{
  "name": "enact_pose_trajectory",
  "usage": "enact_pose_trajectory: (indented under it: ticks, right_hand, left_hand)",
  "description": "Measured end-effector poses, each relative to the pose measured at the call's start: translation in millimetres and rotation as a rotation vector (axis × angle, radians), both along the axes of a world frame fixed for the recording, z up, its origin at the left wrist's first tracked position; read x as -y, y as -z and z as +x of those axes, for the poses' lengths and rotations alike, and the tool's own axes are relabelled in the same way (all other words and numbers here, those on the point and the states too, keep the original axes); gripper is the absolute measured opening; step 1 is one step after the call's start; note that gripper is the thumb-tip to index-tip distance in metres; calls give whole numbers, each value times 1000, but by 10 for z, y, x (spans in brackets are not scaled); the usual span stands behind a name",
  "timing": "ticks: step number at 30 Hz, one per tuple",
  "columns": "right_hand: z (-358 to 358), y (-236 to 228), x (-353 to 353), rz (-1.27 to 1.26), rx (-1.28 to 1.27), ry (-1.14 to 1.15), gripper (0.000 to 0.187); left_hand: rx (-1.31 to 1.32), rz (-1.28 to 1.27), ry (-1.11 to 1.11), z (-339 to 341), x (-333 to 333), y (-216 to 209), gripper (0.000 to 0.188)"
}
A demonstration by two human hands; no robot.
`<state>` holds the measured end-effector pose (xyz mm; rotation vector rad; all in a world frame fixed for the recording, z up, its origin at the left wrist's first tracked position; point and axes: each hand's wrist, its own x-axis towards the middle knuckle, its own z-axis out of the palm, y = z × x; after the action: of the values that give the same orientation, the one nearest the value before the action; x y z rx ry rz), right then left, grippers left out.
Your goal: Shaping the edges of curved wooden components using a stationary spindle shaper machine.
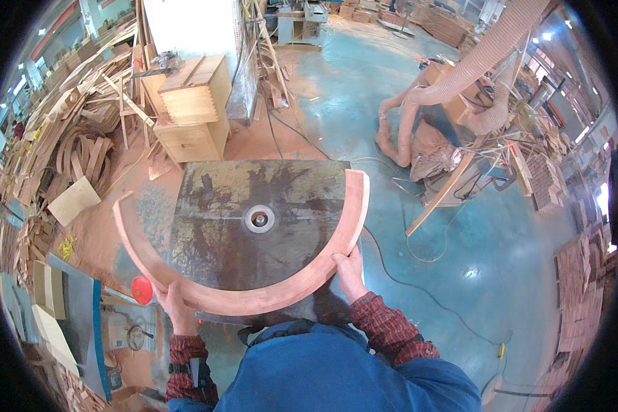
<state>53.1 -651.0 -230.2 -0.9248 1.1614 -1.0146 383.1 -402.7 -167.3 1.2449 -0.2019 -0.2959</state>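
Observation:
A large curved piece of reddish wood (254, 301), shaped like a half ring, lies across the near part of a dark machine table (220, 254), its two ends pointing away from me. My left hand (178, 307) grips its outer edge at the lower left. On the right side, my right hand (351, 275) is closed round the outer edge, thumb on top. The left end of the curve juts out past the table's left edge. Beyond the arc, in the table's middle, sits a round metal collar (259, 219) with a spindle in its centre.
A red round knob (142, 290) is beside the table at the left. Wooden drawer boxes (193, 110) stand behind it. Piles of wood offcuts (82, 158) fill the left. Ribbed dust hoses (484, 62) hang at the right, and a cable (419, 299) crosses the blue floor.

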Motion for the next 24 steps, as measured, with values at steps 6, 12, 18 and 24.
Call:
enact_pose_trajectory:
  ticks: [6, 12, 18, 24]
  right_hand:
    - [-15, -128, 16, 145, 276, 14, 51]
    - [-94, -761, 162, -89, 403, -111, 45]
    - [197, -1436, 158, -95, 552, -275, 58]
    - [576, -1272, -458, -397, 452, -316, 80]
  left_hand:
    - [53, -36, -10, -208, -135, -380, 60]
    - [-107, -153, 103, -139, -116, -595, 60]
    - [-515, -289, 155, 120, 109, 88, 63]
    - [-603, -392, 216, -18, 646, -143, 54]
